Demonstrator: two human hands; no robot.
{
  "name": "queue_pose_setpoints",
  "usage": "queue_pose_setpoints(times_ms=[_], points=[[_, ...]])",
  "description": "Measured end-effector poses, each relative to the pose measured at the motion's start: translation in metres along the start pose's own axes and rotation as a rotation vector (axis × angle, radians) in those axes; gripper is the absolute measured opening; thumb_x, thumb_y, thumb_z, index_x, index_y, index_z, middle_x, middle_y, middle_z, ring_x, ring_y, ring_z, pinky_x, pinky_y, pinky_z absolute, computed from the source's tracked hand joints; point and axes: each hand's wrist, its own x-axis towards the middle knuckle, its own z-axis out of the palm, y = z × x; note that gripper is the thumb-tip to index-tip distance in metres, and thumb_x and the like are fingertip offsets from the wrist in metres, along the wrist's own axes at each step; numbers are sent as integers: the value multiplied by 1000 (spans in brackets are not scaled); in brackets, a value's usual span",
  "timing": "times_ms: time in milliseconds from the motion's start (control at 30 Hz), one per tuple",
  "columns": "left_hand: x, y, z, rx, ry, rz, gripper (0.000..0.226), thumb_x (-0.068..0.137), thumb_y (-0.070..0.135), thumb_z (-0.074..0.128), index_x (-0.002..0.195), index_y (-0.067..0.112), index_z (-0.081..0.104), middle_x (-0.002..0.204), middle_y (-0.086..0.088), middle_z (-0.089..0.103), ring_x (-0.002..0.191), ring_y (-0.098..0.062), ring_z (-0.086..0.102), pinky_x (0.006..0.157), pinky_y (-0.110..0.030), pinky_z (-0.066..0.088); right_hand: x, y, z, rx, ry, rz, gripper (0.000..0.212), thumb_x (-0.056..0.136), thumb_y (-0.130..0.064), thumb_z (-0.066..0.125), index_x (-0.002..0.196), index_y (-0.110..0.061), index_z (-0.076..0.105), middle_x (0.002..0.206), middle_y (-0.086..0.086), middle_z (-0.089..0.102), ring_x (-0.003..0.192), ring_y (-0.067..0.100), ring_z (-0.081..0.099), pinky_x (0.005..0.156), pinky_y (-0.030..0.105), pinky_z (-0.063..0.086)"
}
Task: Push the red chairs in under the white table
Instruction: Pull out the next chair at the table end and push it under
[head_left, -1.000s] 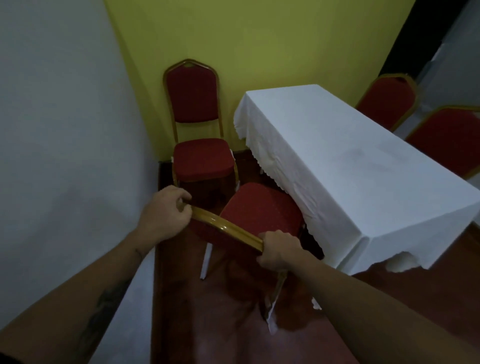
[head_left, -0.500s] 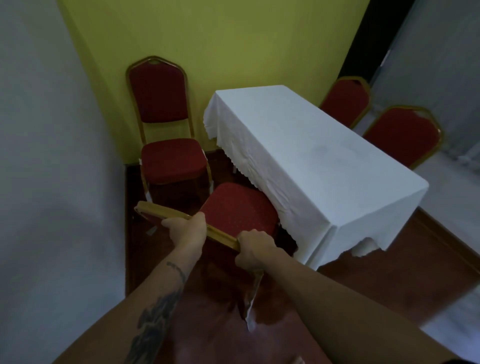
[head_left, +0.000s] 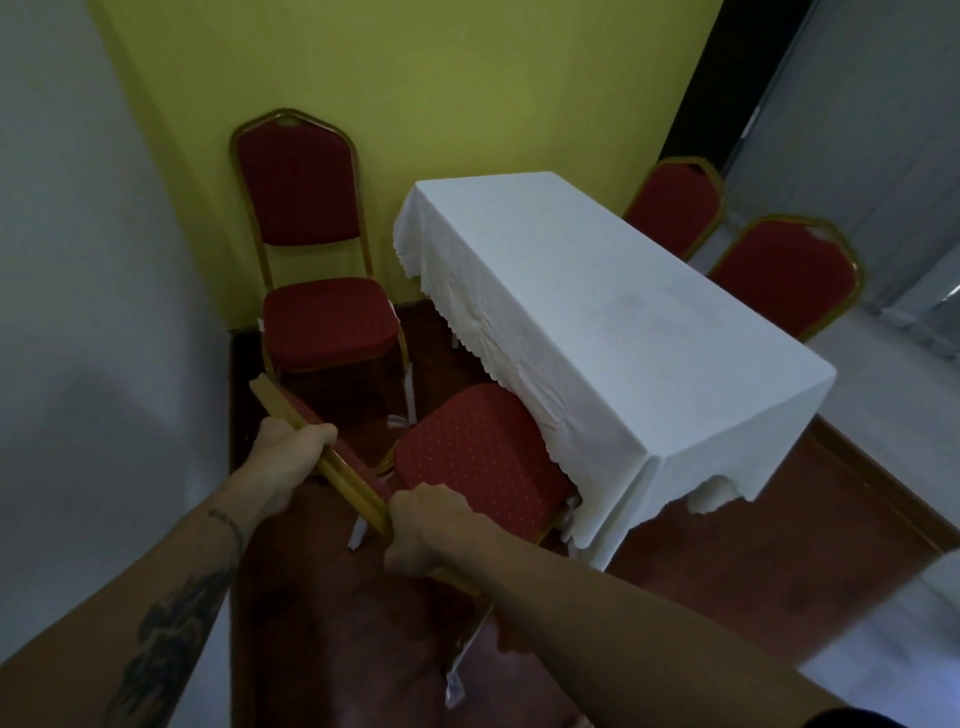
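Observation:
A red chair with a gold frame (head_left: 480, 460) stands right below me, its seat's far edge tucked under the hanging cloth of the white table (head_left: 613, 332). My left hand (head_left: 291, 449) grips the gold top rail of its backrest on the left part. My right hand (head_left: 426, 530) grips the same rail on the right. A second red chair (head_left: 322, 322) stands by the yellow wall, clear of the table's end. Two more red chairs (head_left: 675, 208) (head_left: 784, 275) stand along the table's far side.
A white wall closes in on the left, and the yellow wall (head_left: 415, 78) lies behind the table. The floor is dark red-brown (head_left: 753, 545). A dark doorway and grey curtain are at the upper right.
My left hand slid along the top rail from its left end toward the middle. The view has shifted, and the chair seat sits a little further under the tablecloth.

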Motion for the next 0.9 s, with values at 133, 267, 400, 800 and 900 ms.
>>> queue_pose_setpoints(times_ms=[133, 267, 400, 800, 900], points=[[7, 6, -5, -5, -48, 1, 24, 65, 17, 67, 88, 11, 60, 88, -17, 66, 101, -46, 66, 92, -59, 54, 10, 2, 2, -8, 16, -7, 39, 90, -34, 68, 119, -9, 62, 115, 13, 66, 100, 33, 68, 76, 39, 52], [15, 17, -11, 14, -73, -20, 33, 67, 18, 66, 98, 8, 61, 100, -17, 68, 102, -41, 66, 93, -53, 55, 21, 4, -3, -5, -9, -22, 42, 93, -39, 64, 123, -9, 58, 119, 13, 62, 108, 34, 63, 83, 41, 50], [49, 13, -16, 25, -81, -3, 79, 59, 30, 71, 133, 10, 50, 113, -15, 66, 102, -31, 66, 91, -46, 56, 36, 5, -12, 33, -12, -22, 45, 91, -43, 63, 122, -10, 58, 123, 14, 63, 108, 35, 64, 77, 38, 47], [101, 58, 20, 109, -24, -36, 90, 69, 33, 70, 144, 15, 26, 112, -11, 58, 103, -31, 62, 92, -45, 54, 89, 46, -46, 124, -10, 51, 89, 81, -50, 67, 155, -16, 31, 135, 14, 59, 122, 39, 58, 100, 45, 51], [105, 79, 41, 123, -39, -49, 101, 83, 26, 64, 156, 16, -6, 114, -8, 54, 101, -26, 59, 92, -40, 52, 100, 63, -57, 125, -16, 64, 97, 80, -52, 68, 159, -16, 24, 139, 15, 56, 127, 40, 55, 101, 45, 48]])
